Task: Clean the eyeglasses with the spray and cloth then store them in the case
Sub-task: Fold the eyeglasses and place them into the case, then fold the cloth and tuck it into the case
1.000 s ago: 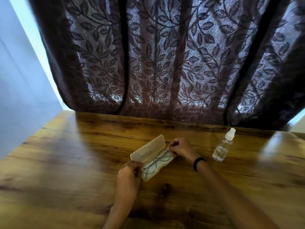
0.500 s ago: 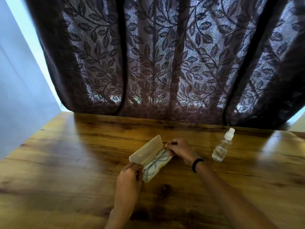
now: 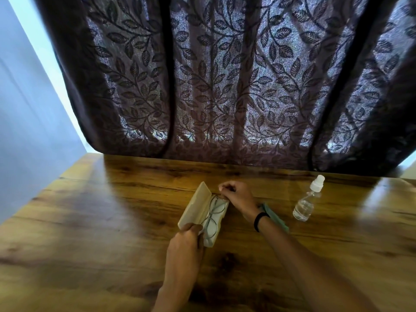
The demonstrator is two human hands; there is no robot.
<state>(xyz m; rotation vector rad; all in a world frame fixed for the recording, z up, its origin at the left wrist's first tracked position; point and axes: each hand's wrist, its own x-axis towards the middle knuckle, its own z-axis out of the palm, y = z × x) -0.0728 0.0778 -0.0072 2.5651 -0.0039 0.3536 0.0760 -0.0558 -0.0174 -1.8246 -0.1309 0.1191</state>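
Lengthwise between hands (image 3: 185, 248) (image 3: 238, 197), eyeglasses (image 3: 212, 213), seemingly inside case (image 3: 195, 206).

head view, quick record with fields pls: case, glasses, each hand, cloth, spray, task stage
case: open on the table, lid raised along its left side
eyeglasses: lying inside the case
left hand: grips the near end of the case
right hand: fingers curled at the far end of the case; what they pinch is unclear
cloth: green, on the table, partly under the right wrist
spray bottle: upright, right of the case, no hands on it
stage: glasses in, lid not yet shut
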